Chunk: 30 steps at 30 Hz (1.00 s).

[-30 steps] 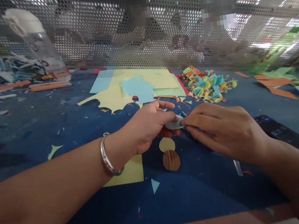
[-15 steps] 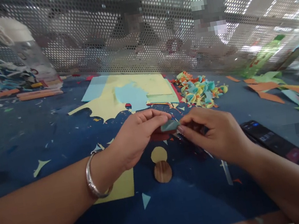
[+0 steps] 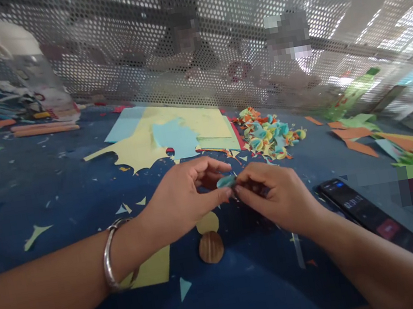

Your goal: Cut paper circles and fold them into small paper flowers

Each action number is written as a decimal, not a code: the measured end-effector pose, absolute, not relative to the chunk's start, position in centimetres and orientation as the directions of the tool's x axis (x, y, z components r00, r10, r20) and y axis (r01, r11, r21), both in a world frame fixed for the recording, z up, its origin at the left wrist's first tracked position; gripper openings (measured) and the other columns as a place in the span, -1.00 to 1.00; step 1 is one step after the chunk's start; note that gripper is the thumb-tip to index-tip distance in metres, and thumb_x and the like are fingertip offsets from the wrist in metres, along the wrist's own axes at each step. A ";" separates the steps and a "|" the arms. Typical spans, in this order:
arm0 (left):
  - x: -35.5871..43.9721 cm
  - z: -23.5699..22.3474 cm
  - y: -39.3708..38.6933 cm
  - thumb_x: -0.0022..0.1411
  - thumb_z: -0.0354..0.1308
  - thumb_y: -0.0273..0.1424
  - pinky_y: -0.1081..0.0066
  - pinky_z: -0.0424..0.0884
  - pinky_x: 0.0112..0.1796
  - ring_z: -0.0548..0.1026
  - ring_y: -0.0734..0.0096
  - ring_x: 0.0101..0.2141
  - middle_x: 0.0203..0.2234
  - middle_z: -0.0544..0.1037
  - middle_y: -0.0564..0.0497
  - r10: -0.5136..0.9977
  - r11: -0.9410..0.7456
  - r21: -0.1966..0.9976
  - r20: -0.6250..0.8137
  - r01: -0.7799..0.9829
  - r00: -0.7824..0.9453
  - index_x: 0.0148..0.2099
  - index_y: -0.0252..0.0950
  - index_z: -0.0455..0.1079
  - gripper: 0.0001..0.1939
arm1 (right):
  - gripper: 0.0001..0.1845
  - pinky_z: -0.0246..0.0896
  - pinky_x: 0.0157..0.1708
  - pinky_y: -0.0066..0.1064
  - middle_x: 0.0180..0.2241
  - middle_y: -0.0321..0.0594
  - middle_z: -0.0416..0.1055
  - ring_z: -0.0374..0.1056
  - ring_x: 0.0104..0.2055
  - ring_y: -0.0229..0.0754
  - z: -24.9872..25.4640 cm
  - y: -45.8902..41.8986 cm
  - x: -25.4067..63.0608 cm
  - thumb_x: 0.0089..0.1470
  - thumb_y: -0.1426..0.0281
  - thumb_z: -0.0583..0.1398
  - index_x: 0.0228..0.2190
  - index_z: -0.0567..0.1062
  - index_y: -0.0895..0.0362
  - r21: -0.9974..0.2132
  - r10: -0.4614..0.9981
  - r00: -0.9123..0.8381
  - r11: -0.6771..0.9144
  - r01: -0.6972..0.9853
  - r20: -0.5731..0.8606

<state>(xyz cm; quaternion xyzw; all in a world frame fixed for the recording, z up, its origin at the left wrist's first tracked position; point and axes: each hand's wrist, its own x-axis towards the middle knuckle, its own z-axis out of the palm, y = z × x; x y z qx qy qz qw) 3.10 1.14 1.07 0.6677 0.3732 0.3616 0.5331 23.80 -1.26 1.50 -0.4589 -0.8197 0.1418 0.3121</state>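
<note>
My left hand (image 3: 184, 199), with a silver bangle (image 3: 109, 256) on its wrist, pinches a small light-blue paper piece (image 3: 226, 181) between thumb and fingers. My right hand (image 3: 276, 198) pinches the same piece from the other side, fingers pressed together. Both hands hover just above the dark blue table (image 3: 39, 186). Right under them lie a yellow paper circle (image 3: 207, 222) and a round wooden disc (image 3: 210, 247). A yellow paper sheet (image 3: 152, 270) lies beneath my left wrist.
Yellow and blue cut sheets (image 3: 175, 133) lie beyond the hands, with a heap of small folded coloured paper pieces (image 3: 270, 136) to their right. A black phone (image 3: 368, 212) lies at the right. A bottle (image 3: 31, 72) and paper scraps stand far left. A perforated metal screen (image 3: 210, 28) separates people behind.
The blue paper piece has gone from a flat round shape to a smaller folded one between both hands. The view has shifted, and the hands sit slightly lower and left.
</note>
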 end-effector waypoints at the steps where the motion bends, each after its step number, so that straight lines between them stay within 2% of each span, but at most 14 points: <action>1: 3.1 1.0 1.3 0.13 0.36 -0.36 0.37 0.50 -0.26 0.61 0.32 -0.26 -0.26 0.67 -0.01 0.878 -0.180 0.975 0.098 0.132 0.469 0.00 -0.27 0.51 -0.64 | -0.88 0.13 -0.49 -0.48 -0.51 -0.36 0.34 0.23 -0.51 -0.35 1.4 -1.2 23.8 0.17 0.48 0.22 -0.43 0.48 0.15 -0.519 0.838 -0.386 0.543 0.660 0.387; 7: 2.8 0.5 1.7 0.19 0.25 -0.46 0.42 0.43 -0.28 0.55 0.44 -0.35 -0.34 0.62 0.05 0.833 -0.245 0.964 0.152 0.107 0.532 -0.13 -0.28 0.52 -0.83 | -0.92 0.20 -0.40 -0.41 -0.39 -0.24 0.42 0.31 -0.37 -0.26 1.1 -0.9 23.5 0.19 0.47 0.22 -0.37 0.52 0.15 -0.506 0.815 -0.384 0.573 0.645 0.434; 11: 2.5 0.3 1.9 0.20 0.26 -0.43 0.43 0.43 -0.30 0.53 0.45 -0.36 -0.38 0.58 0.07 0.817 -0.261 0.962 0.179 0.075 0.548 -0.11 -0.28 0.47 -0.81 | -0.92 0.27 -0.24 -0.37 -0.28 -0.17 0.47 0.37 -0.24 -0.21 1.3 -1.0 23.1 0.20 0.49 0.22 -0.33 0.54 0.15 -0.489 0.772 -0.408 0.629 0.605 0.488; 16: 2.5 0.3 2.0 0.19 0.30 -0.36 0.37 0.46 -0.31 0.54 0.39 -0.36 -0.39 0.56 0.05 0.822 -0.234 0.971 0.169 0.053 0.544 -0.02 -0.28 0.40 -0.68 | -0.91 0.22 -0.41 -0.42 -0.36 -0.23 0.44 0.31 -0.38 -0.27 1.8 -1.3 23.0 0.21 0.47 0.22 -0.37 0.50 0.13 -0.500 0.763 -0.426 0.643 0.580 0.486; 18: 2.5 0.4 2.0 0.20 0.29 -0.35 0.35 0.47 -0.29 0.55 0.37 -0.35 -0.36 0.56 0.04 0.821 -0.240 0.969 0.168 0.062 0.545 0.00 -0.28 0.39 -0.67 | -0.91 0.22 -0.42 -0.42 -0.36 -0.24 0.43 0.30 -0.40 -0.28 1.9 -1.5 23.0 0.21 0.46 0.22 -0.37 0.50 0.13 -0.512 0.774 -0.413 0.629 0.585 0.480; 25: 2.5 0.4 2.2 0.17 0.33 -0.37 0.40 0.47 -0.31 0.54 0.44 -0.37 -0.30 0.58 0.01 0.824 -0.291 0.956 0.237 0.025 0.515 -0.11 -0.29 0.43 -0.75 | -0.90 0.20 -0.46 -0.42 -0.40 -0.28 0.40 0.26 -0.48 -0.32 2.0 -1.7 23.2 0.19 0.41 0.24 -0.39 0.49 0.13 -0.579 0.837 -0.347 0.545 0.606 0.424; 30: 2.8 0.2 2.2 0.13 0.37 -0.38 0.39 0.49 -0.29 0.54 0.45 -0.38 -0.33 0.56 0.03 0.835 -0.201 0.979 0.194 -0.044 0.515 -0.15 -0.30 0.42 -0.74 | -0.91 0.19 -0.55 -0.46 -0.47 -0.36 0.39 0.27 -0.57 -0.37 1.8 -1.8 23.3 0.17 0.37 0.27 -0.37 0.48 0.12 -0.683 0.893 -0.283 0.449 0.576 0.349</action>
